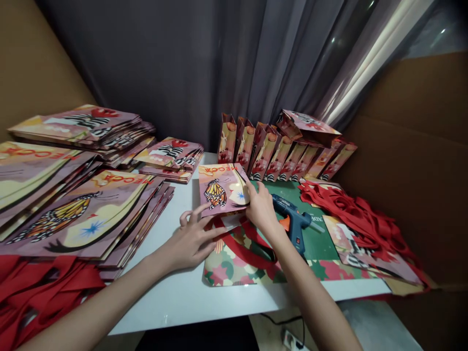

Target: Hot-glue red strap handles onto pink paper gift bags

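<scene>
A small paper bag [222,187] with a butterfly print and red MECCA lettering is raised at a tilt over the table. My right hand [261,207] grips its right edge, the thumb side out of sight. My left hand [192,239] is at the bag's lower left edge with its fingers spread, some touching the bag. Below the bag, a red ribbon [234,248] curves over a camouflage-patterned mat [223,273]. Just right of my right hand lies a blue glue gun [298,224] with an orange trigger.
Flat printed bags [95,214] lie in stacks on the left, with red ribbons [44,287] in front. Several bags [263,151] stand in a row at the back. More red ribbons [354,214] are heaped at right. Cardboard walls [420,146] flank the white table [175,297].
</scene>
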The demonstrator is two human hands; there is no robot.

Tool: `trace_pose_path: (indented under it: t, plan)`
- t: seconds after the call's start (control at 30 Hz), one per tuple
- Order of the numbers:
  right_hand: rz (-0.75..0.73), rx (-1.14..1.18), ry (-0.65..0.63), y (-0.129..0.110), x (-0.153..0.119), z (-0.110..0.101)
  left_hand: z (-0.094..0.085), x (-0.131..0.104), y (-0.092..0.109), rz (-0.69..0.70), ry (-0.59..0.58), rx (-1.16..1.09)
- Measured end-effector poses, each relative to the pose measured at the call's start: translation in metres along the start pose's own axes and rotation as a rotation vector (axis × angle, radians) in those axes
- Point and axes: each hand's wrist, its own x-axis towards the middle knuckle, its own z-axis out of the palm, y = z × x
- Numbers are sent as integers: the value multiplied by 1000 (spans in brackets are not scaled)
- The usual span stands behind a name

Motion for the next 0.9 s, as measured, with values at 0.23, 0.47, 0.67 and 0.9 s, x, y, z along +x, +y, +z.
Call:
trace_pose_path:
  t: [0.23, 0.47, 0.67, 0.9]
  plan:
    - [-71, 177, 25, -28, -111, 14, -3, 2, 12, -67, -45, 31]
    - [-259, 247, -142, -41, -141, 45, 3, 0, 11, -99, 9, 28]
    - [-230, 320, -149, -42, -144, 31, 5, 0, 12, -129, -3, 37]
    - [-99, 305, -221, -2, -109, 4, 4, -2, 14, -91, -17, 86]
